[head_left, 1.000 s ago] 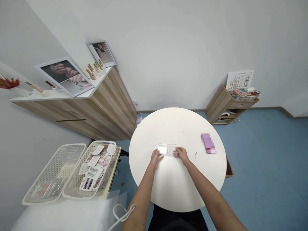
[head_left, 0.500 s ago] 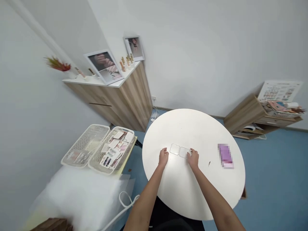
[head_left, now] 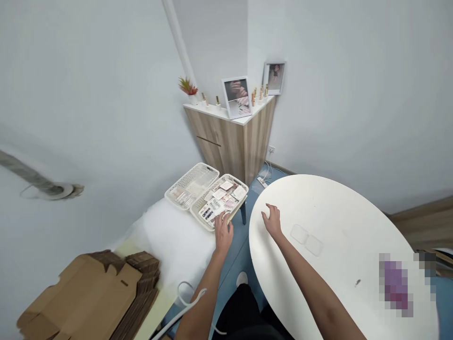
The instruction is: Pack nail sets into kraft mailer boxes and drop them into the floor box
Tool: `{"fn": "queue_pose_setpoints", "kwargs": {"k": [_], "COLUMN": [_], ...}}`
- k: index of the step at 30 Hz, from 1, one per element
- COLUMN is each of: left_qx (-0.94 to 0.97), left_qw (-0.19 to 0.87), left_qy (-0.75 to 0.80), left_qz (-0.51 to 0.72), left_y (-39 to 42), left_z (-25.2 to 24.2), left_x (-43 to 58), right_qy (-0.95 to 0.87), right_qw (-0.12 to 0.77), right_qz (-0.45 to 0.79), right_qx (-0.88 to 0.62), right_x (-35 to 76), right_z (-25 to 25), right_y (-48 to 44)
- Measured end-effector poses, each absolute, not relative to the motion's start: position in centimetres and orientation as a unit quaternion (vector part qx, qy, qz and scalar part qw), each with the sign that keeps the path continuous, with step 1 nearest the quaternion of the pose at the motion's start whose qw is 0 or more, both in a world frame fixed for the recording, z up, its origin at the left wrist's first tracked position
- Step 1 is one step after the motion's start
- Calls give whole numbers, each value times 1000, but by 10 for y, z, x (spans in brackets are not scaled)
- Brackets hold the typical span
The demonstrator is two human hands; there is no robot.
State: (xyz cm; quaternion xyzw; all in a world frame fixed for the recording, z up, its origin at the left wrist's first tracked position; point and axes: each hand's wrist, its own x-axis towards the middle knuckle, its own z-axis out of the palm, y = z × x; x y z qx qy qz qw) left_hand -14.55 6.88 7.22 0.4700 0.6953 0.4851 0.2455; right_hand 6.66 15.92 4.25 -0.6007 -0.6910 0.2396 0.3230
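My left hand (head_left: 223, 231) reaches out over the near edge of a white basket (head_left: 241, 201) filled with several nail-sticker cards (head_left: 219, 200); its fingers are spread and hold nothing. My right hand (head_left: 272, 219) hovers open above the left side of the round white table (head_left: 339, 208). A clear plastic case (head_left: 306, 239) lies opened flat on the table, to the right of that hand and apart from it.
A second white basket (head_left: 191, 183) sits beside the first on a white padded surface (head_left: 170, 241). Flat cardboard boxes (head_left: 95, 288) lie at lower left. A wooden cabinet (head_left: 233, 137) with framed pictures, small bottles and a plant stands in the corner. A blurred purple item (head_left: 394, 283) rests at the table's right.
The view has swung left. Both hands have left the clear case; my left hand has moved off the table to the card basket, and my right hand has moved left along the table.
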Motion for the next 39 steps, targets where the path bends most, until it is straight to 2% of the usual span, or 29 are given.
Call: {"fn": "queue_pose_setpoints", "kwargs": {"k": [3, 7, 10, 17, 23, 27, 34, 39], "left_qx": [490, 500, 483, 438, 400, 421, 416, 434], "left_qw": [191, 178, 214, 294, 331, 315, 310, 292], "left_qy": [720, 729, 716, 676, 676, 676, 679, 692], "left_qz": [452, 432, 456, 515, 523, 516, 519, 498], "left_y": [53, 35, 28, 23, 22, 22, 23, 26], "left_z": [62, 52, 48, 51, 57, 58, 52, 54], "left_x": [-182, -210, -218, -222, -225, -225, -225, -228], "right_qy": [-739, -804, -849, -937, -925, -935, -965, -943], "right_qw": [314, 281, 226, 36, -46, -47, -29, 75], "right_qz": [235, 221, 203, 175, 174, 146, 120, 167], "right_qx": [-547, -474, -432, -301, -333, -320, -232, -279], "right_x": [13, -52, -93, -164, -181, -173, -165, -144], "right_z": [53, 64, 69, 58, 32, 31, 59, 83], "right_y": [168, 177, 181, 191, 203, 205, 202, 208]}}
